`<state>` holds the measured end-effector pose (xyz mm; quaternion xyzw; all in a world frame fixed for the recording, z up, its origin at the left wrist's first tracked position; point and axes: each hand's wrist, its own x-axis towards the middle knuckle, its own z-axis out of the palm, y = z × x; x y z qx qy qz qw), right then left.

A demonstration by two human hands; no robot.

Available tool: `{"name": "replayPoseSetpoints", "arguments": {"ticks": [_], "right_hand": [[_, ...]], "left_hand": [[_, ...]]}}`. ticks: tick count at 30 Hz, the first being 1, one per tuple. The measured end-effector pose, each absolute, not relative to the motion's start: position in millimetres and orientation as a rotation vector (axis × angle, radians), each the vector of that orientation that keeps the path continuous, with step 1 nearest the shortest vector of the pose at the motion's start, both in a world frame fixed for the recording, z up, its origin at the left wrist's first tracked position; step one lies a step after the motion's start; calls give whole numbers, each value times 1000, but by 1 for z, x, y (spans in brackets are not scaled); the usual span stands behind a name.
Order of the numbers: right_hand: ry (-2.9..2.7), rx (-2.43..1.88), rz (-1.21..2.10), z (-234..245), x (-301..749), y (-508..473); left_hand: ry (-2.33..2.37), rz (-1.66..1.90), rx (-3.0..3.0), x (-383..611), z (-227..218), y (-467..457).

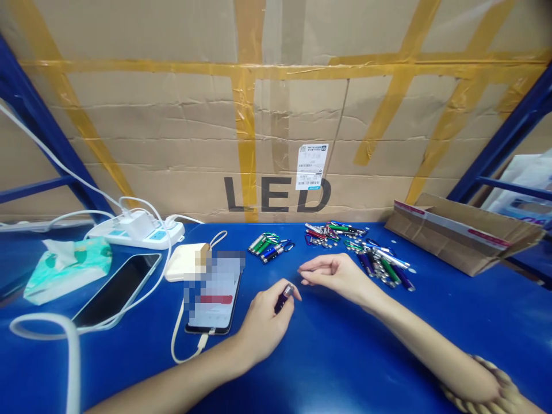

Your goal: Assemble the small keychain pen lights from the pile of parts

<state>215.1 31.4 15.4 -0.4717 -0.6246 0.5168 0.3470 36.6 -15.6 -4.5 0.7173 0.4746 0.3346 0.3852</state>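
My left hand (264, 315) is closed around a small dark keychain flashlight (282, 299), its silver end pointing up and away from me. To its right, my right hand (338, 277) hovers over the blue table with thumb and fingertips pinched together. Whatever sits in that pinch, if anything, is too small to make out. Beyond the hands lies a group of green, blue and black flashlights (268, 248) with carabiner clips. A second pile of flashlights (340, 229) is farther back, with small silver discs (330, 243) before it. Beside my right wrist lies another pile of flashlights (386, 267).
A lit phone (215, 296) on a charging cable lies left of my left hand, near a cream power bank (183, 261). Farther left are a dark phone (118, 290), tissue pack (69, 270) and power strip (168, 234). An open cardboard box (457, 236) stands right.
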Motion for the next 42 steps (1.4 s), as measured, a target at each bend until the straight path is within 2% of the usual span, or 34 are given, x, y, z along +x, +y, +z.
{"name": "replayPoseSetpoints", "arguments": {"ticks": [13, 26, 33, 42], "right_hand": [[-1791, -1254, 1177, 17, 215, 31], [-1467, -1165, 1318, 24, 209, 23], [-1555, -997, 1437, 25, 202, 14], [-1859, -832, 1016, 29, 206, 10]], "left_hand": [[1203, 854, 1839, 36, -3, -17], [1160, 900, 1844, 35, 1, -22], [1109, 968, 1839, 34, 1, -24], [1140, 945, 1937, 36, -4, -33]]}}
